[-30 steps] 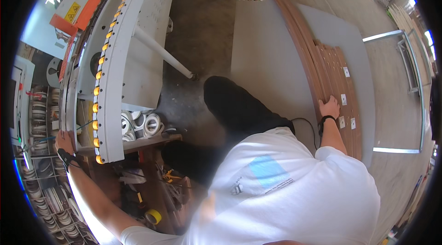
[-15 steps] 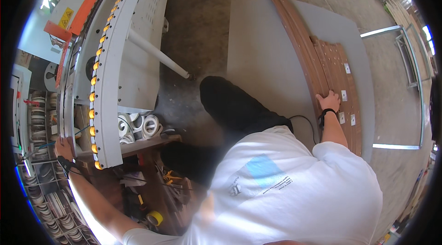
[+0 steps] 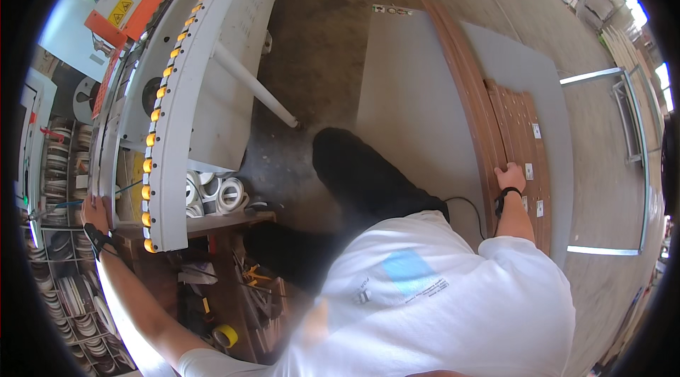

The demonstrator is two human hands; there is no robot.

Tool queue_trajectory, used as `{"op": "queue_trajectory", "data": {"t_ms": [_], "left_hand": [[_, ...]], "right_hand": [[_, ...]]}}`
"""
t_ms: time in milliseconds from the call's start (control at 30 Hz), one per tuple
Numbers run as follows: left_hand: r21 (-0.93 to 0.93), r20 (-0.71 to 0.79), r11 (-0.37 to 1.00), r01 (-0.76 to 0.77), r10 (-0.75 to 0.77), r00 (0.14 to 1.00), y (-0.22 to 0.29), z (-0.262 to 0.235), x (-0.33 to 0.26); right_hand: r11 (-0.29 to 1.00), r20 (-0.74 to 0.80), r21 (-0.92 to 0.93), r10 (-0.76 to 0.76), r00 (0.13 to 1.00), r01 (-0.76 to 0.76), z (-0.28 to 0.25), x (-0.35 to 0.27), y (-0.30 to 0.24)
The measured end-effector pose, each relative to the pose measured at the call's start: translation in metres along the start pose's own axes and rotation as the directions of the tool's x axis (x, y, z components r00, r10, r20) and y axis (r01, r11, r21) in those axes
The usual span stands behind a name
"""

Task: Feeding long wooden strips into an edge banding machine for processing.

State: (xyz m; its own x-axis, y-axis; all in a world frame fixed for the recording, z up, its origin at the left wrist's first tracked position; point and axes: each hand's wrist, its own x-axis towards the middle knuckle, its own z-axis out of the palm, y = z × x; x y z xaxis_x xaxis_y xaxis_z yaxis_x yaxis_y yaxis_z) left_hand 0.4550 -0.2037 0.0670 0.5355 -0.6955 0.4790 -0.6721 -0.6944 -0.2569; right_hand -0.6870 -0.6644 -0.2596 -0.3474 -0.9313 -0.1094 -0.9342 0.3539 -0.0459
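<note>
The right hand (image 3: 510, 177) lay on the stack of brown wooden strips (image 3: 520, 143), fingers curled over the near end of one strip, gripping it. The strips lay on a grey board (image 3: 418, 93) on the floor, to the person's right. Far out on the other side, the left hand (image 3: 93, 212) rested flat against the grey machine (image 3: 205, 86), fingers spread, holding nothing. White tape rolls (image 3: 219, 193) sat beneath.

I see bright daylight from the upper right, with a glaring washed-out white T-shirt (image 3: 425, 306), black fisheye corners, bent edges, and dimmer, softer shelves at the left.
</note>
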Motion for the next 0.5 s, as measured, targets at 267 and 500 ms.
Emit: {"op": "queue_trajectory", "data": {"t_ms": [267,500], "left_hand": [[-0.003,0.048,0.999,0.047,-0.047,0.998,0.014,-0.011,-0.007],[-0.025,0.085,0.991,0.129,-0.126,0.988,0.043,-0.017,-0.005]], "right_hand": [[0.983,0.003,0.055,-0.173,0.985,0.172,-0.011,-0.042,-0.011],[0.994,0.058,-0.105,0.031,0.998,-0.025,-0.006,-0.112,0.022]]}}
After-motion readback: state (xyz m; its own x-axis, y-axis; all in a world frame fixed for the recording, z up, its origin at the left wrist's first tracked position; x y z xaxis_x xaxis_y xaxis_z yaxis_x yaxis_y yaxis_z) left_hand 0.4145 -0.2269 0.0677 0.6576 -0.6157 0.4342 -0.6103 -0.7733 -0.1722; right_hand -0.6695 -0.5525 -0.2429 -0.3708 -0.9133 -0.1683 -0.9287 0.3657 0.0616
